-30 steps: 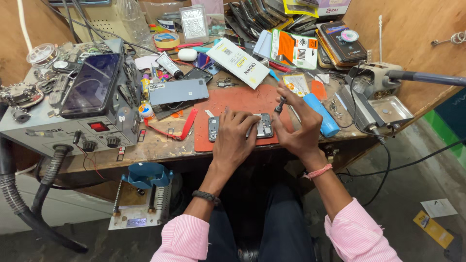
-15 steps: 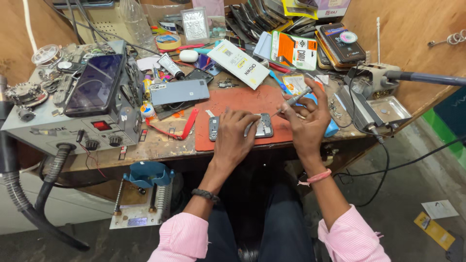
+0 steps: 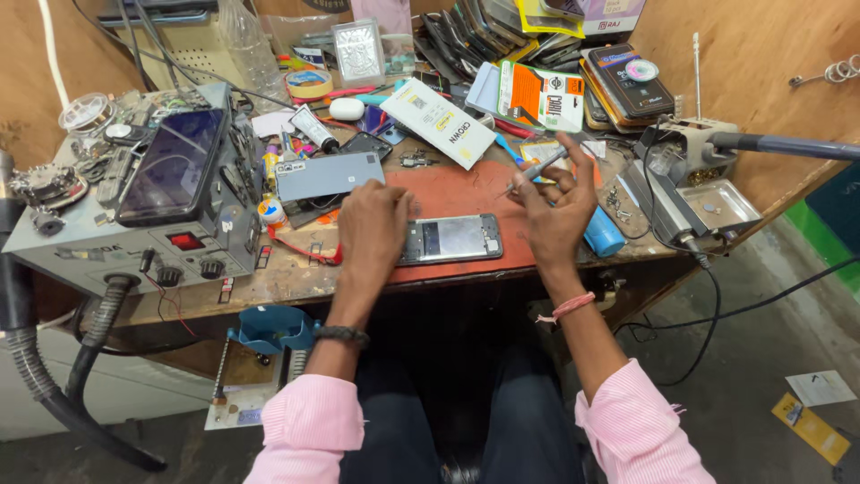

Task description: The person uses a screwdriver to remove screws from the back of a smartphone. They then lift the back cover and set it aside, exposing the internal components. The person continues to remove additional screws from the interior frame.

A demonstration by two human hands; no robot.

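Note:
An opened phone (image 3: pixel 452 238) lies flat on the red mat (image 3: pixel 466 193) at the front of the workbench. My left hand (image 3: pixel 372 229) rests on the phone's left end, fingers curled over it. Raised above the mat to the right of the phone, my right hand (image 3: pixel 555 202) pinches a thin metal screwdriver (image 3: pixel 535 172), whose tip points left and up. A blue cylinder (image 3: pixel 603 233) lies just right of that hand.
A grey hot-air station (image 3: pixel 134 211) with a dark phone on top fills the left. A grey phone back (image 3: pixel 329 175), boxes, tape and tools crowd the bench behind the mat. A small metal tray (image 3: pixel 721 204) sits at the right, and cables hang off the edge.
My right hand lifted off the phone and moved up and right, now holding the screwdriver. My left hand slid to the phone's left end, uncovering its middle.

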